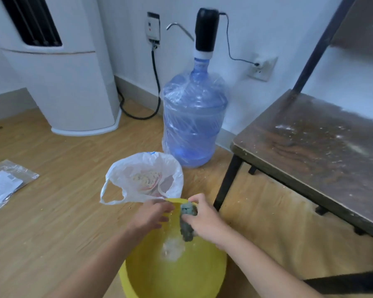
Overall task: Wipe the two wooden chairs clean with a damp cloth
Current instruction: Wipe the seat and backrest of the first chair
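Wood floor fills the pic. My right hand [205,220] squeezes a wet grey cloth [187,222], fingers shut tight on it, just below mid frame. My left hand [152,215] is next to it w/ fingers bent, holding nothing. Both hang over a yellow tub [172,274]. White bag [142,179] sits behind, dusty wood chair [314,147] at right.

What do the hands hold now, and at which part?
The right hand grips the bunched grey cloth around its middle, above the yellow basin. The left hand holds nothing.
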Demonstrator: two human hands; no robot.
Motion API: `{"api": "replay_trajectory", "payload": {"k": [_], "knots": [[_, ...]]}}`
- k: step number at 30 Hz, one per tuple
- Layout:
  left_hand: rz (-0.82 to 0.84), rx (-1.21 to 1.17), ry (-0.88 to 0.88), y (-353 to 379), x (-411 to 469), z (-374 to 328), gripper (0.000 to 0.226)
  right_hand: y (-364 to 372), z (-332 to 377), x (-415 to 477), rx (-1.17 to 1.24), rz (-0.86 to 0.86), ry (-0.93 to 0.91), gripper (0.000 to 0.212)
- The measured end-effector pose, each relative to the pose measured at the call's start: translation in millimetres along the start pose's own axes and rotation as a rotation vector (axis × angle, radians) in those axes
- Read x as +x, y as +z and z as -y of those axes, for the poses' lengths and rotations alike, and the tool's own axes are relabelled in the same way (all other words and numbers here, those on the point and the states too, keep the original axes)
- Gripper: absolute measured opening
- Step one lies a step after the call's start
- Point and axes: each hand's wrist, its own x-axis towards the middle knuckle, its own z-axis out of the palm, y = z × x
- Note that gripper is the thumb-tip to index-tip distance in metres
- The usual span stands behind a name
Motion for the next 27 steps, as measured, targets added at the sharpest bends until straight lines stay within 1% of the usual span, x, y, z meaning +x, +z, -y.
{"api": "replay_trajectory", "payload": {"k": [1,3,4,6,8,11,13,15,17,19,22,24,26,27], "knots": [[-0.021,0.073,0.076,-7,-5,-23,0.034,-15,15,-13,-0.098,-0.062,-0.086,0.031],[-0.056,0.203,0.231,-19,-19,-73,0.026,-42,44,-40,-0.187,-0.129,-0.198,0.030],[-0.066,0.253,0.301,-23,-27,-99,0.023,-55,59,-55,-0.204,-0.141,-0.230,0.031],[-0.075,0.333,0.424,-22,-42,-150,0.026,-79,88,-79,-0.203,-0.152,-0.294,0.032],[-0.063,0.394,0.513,-12,-58,-196,0.025,-103,115,-99,-0.183,-0.177,-0.348,0.035],[-0.038,0.428,0.596,12,-74,-249,0.018,-148,141,-122,-0.181,-0.274,-0.409,0.041],[-0.042,0.415,0.654,33,-76,-275,0.023,-187,145,-128,-0.189,-0.337,-0.413,0.038],[-0.039,0.467,0.701,55,-72,-291,0.025,-232,137,-127,-0.202,-0.418,-0.381,0.034],[-0.055,0.578,0.716,77,-63,-298,0.037,-281,115,-117,-0.223,-0.525,-0.318,0.035],[-0.061,0.643,0.689,95,-54,-293,0.048,-333,81,-101,-0.283,-0.655,-0.191,0.036],[-0.078,0.766,0.716,110,-39,-274,0.054,-394,24,-79,-0.376,-0.848,0.007,0.026],[-0.080,0.849,0.748,113,-30,-257,0.061,-420,-9,-70,-0.425,-0.937,0.092,0.019],[-0.059,0.899,0.813,112,-27,-242,0.065,-430,-33,-61,-0.464,-0.978,0.134,0.020],[-0.044,0.888,0.853,109,-28,-236,0.068,-429,-42,-58,-0.469,-0.992,0.135,0.021]]}}
